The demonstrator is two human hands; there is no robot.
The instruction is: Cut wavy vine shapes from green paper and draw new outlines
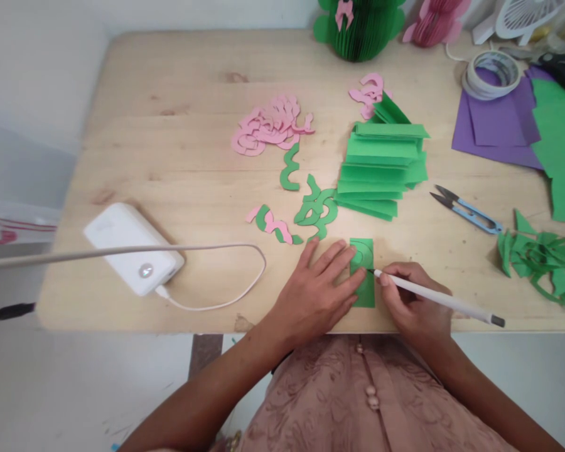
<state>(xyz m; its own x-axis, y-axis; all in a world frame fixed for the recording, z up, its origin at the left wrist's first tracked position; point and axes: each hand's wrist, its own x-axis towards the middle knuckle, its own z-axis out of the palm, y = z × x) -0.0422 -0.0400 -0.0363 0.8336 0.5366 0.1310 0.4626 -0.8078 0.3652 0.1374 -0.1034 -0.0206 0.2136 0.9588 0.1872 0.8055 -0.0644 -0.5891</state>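
Note:
A small green paper rectangle (365, 279) lies near the table's front edge, with a curved green template on its upper part. My left hand (317, 285) lies flat with fingers spread, pressing the paper and template down. My right hand (412, 301) is closed around a white pencil (440, 299), whose tip touches the paper beside the template.
Folded green paper strips (381, 166) are stacked behind. Pink cut-outs (268, 125) and green cut-outs (317, 210) lie mid-table. Blue thread snips (468, 210), green scraps (541, 260), purple paper (496, 122) and a tape roll (492, 72) sit right. A white power bank (132, 245) with cable lies left.

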